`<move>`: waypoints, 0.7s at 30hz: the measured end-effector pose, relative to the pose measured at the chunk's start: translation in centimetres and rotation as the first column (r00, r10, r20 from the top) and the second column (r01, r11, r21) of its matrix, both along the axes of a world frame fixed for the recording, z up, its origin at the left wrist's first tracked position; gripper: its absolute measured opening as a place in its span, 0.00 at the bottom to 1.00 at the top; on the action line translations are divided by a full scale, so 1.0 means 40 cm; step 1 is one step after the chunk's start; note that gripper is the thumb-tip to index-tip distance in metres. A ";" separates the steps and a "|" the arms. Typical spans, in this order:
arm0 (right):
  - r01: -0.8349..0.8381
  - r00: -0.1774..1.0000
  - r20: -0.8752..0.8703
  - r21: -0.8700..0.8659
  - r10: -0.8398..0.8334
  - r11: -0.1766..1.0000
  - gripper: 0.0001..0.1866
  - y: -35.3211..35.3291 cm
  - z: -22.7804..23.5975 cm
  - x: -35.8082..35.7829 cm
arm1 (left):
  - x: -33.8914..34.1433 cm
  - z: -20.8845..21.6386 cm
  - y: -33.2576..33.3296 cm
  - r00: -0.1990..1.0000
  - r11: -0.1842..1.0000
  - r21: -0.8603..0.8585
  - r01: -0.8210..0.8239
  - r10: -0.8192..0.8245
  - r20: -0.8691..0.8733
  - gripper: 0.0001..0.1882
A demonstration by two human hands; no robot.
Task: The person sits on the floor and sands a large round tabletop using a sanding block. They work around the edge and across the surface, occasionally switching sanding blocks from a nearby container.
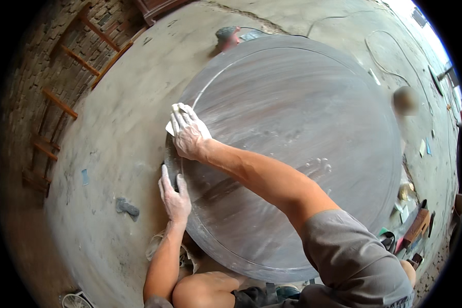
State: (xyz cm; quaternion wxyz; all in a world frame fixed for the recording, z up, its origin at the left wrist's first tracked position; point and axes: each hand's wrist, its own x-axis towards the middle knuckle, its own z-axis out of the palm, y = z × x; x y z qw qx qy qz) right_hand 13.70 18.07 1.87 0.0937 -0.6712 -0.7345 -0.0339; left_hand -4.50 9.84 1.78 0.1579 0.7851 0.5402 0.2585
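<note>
A large round tabletop (303, 102), grey-brown and streaked with pale dust, fills the middle of the view. A light curved line runs just inside its rim. My right hand (189, 135), dusted white, reaches across to the left edge and presses a white pad or folded sheet (204, 129) flat on the surface. Most of that pad is hidden by the palm and fingers. Lower on the same edge, my left hand (175, 199) rests against the rim, its thumb and dusty fingers straight and apart, with nothing held in them.
A dark grey crumpled item (127, 208) lies on the concrete floor (113, 149) at left. Wooden frames (82, 59) lean by the brick wall. A reddish-brown block (417, 227) and scraps lie at right, near a blurred round object (405, 100). A cable (377, 56) snakes behind.
</note>
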 end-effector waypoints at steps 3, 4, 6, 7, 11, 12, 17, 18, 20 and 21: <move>-0.193 0.978 0.031 -0.215 0.205 0.957 0.33 -0.082 0.048 0.178 | -0.063 -0.005 -0.013 0.996 0.995 -0.056 -0.084 0.083 -0.020 0.29; -0.091 0.969 -0.232 -0.027 0.082 0.996 0.33 -0.145 0.052 0.296 | -0.085 0.006 -0.019 0.995 0.994 -0.046 -0.097 0.097 -0.009 0.29; 0.143 0.984 0.100 0.075 -0.150 0.987 0.30 -0.246 0.005 0.609 | -0.097 0.016 -0.022 0.994 0.994 -0.013 -0.112 0.112 -0.002 0.29; 0.332 0.939 0.198 -0.292 -0.282 0.897 0.29 -0.304 0.092 0.723 | -0.097 0.013 -0.026 0.994 0.994 -0.011 -0.105 0.105 0.003 0.29; 0.600 0.774 0.112 0.188 -0.624 0.778 0.29 -0.445 -0.021 1.083 | -0.020 0.011 -0.018 0.996 0.995 -0.046 -0.087 0.086 -0.013 0.29; 0.485 0.811 0.329 0.084 -0.484 0.870 0.29 -0.390 -0.042 0.925 | -0.029 0.009 -0.014 0.996 0.996 -0.033 -0.084 0.083 -0.029 0.29; 0.051 0.999 0.001 0.030 -0.051 0.998 0.35 -0.111 -0.011 0.011 | -0.049 0.010 -0.006 0.998 0.997 -0.046 -0.058 0.059 0.014 0.30; -0.064 0.998 -0.012 -0.154 0.063 0.986 0.36 -0.062 0.007 -0.051 | -0.017 0.012 0.000 0.999 0.999 -0.018 -0.045 0.045 0.014 0.29; -0.125 0.991 -0.046 -0.070 0.122 0.990 0.34 -0.069 0.007 -0.054 | -0.019 -0.001 -0.003 0.998 0.998 -0.011 -0.057 0.057 0.024 0.29; -0.177 0.982 -0.065 0.027 0.179 0.984 0.34 -0.072 -0.026 0.002 | -0.016 -0.012 0.002 0.997 0.998 -0.025 -0.054 0.055 0.047 0.28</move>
